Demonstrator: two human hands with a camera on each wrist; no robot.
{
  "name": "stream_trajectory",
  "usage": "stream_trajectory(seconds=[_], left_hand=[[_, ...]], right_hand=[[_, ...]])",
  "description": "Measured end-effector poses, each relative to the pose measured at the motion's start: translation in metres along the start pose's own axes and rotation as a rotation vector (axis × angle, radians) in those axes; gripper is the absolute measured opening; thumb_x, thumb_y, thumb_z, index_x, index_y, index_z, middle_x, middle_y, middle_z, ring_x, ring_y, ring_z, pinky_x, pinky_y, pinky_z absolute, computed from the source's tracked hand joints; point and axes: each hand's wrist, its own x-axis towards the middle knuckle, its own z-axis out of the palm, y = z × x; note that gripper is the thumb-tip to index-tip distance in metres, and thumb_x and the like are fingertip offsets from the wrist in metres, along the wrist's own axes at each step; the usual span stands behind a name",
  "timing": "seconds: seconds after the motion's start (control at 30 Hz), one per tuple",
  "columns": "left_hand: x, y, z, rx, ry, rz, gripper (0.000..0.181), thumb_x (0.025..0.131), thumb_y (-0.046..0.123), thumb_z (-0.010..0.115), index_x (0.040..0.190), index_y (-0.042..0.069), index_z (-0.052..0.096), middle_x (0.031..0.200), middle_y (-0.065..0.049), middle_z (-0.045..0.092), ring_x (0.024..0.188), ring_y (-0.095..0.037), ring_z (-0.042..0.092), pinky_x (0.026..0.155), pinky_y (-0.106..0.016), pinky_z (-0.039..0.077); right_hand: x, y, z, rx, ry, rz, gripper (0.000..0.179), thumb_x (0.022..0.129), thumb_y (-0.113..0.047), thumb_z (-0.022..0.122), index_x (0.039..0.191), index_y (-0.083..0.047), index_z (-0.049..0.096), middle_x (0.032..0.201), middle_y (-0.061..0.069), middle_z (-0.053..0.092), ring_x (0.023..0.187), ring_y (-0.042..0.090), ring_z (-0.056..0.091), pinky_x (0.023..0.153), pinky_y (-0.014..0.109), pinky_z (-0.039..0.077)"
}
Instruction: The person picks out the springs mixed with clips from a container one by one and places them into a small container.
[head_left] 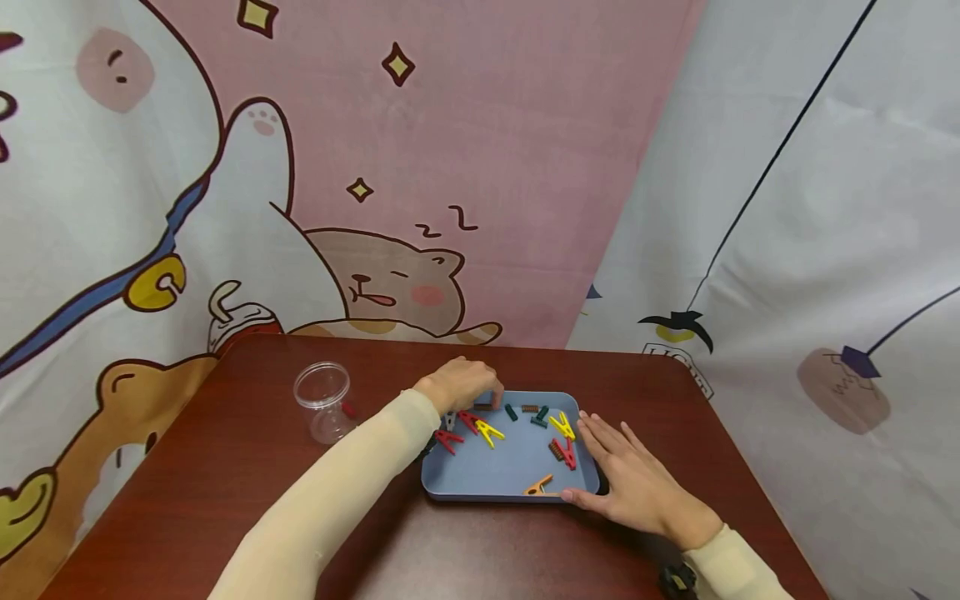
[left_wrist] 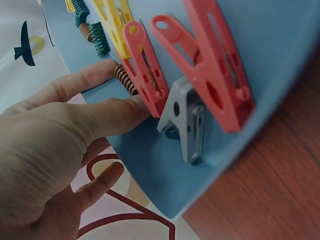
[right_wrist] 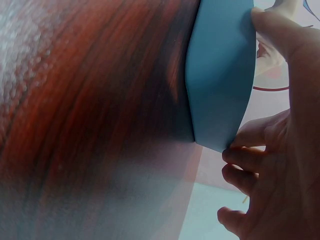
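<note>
My left hand (head_left: 463, 383) reaches over the far left part of a shallow blue tray (head_left: 480, 479). In the left wrist view its thumb and index finger pinch a small brown coil spring (left_wrist: 125, 79) by the tray's far edge. Close to these fingers lie a grey clothespin (left_wrist: 184, 117), a red clothespin (left_wrist: 144, 67), a larger red clothespin (left_wrist: 215, 70) and a yellow clothespin (left_wrist: 114, 25). My right hand (head_left: 637, 479) rests at the tray's near right corner, thumb on the front rim and extended fingers against the right side.
Toward the tray's right lie green springs (head_left: 511, 412), another brown spring (head_left: 556, 450), a yellow clothespin (head_left: 562, 426) and a red clothespin (head_left: 567, 455). An orange clothespin piece (head_left: 538, 486) lies near the front. Left of the tray, a clear open jar (head_left: 322, 404) stands on the brown table (head_left: 247, 467).
</note>
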Motion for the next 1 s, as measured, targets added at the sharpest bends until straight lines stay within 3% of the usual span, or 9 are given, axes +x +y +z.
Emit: stream_trajectory(seconds=[0.2, 0.47, 0.8, 1.0], left_hand=[[0.002, -0.002, 0.004, 0.037, -0.010, 0.011, 0.039, 0.103, 0.006, 0.090, 0.129, 0.035, 0.088, 0.142, 0.011, 0.084, 0.123, -0.012, 0.077, 0.116, -0.044, 0.062], [0.000, -0.002, 0.000, 0.033, -0.017, 0.028, 0.036, 0.100, 0.016, 0.095, 0.132, 0.032, 0.088, 0.140, 0.010, 0.085, 0.122, -0.012, 0.078, 0.114, -0.039, 0.064], [-0.006, 0.000, -0.006, -0.076, -0.025, -0.011, 0.031, 0.103, 0.025, 0.093, 0.133, 0.027, 0.086, 0.142, 0.004, 0.082, 0.122, -0.016, 0.076, 0.113, -0.038, 0.064], [-0.012, 0.001, -0.011, -0.094, -0.007, -0.026, 0.030, 0.103, 0.027, 0.093, 0.131, 0.026, 0.083, 0.141, 0.002, 0.081, 0.115, -0.016, 0.075, 0.109, -0.037, 0.066]], right_hand=[[0.000, 0.000, 0.001, -0.002, -0.003, 0.003, 0.124, 0.096, -0.094, 0.066, 0.179, -0.004, 0.044, 0.190, 0.015, 0.039, 0.177, 0.043, 0.039, 0.139, 0.078, 0.028], [0.000, 0.000, 0.000, -0.004, -0.008, 0.011, 0.125, 0.096, -0.095, 0.066, 0.178, -0.004, 0.044, 0.190, 0.015, 0.040, 0.177, 0.042, 0.038, 0.140, 0.078, 0.027], [0.001, -0.001, -0.001, -0.007, -0.011, 0.010, 0.124, 0.095, -0.095, 0.066, 0.178, -0.005, 0.045, 0.190, 0.015, 0.040, 0.177, 0.043, 0.038, 0.141, 0.078, 0.025], [0.001, -0.001, -0.002, -0.010, -0.002, 0.004, 0.124, 0.095, -0.094, 0.067, 0.178, -0.004, 0.045, 0.189, 0.017, 0.040, 0.176, 0.044, 0.040, 0.139, 0.079, 0.028]])
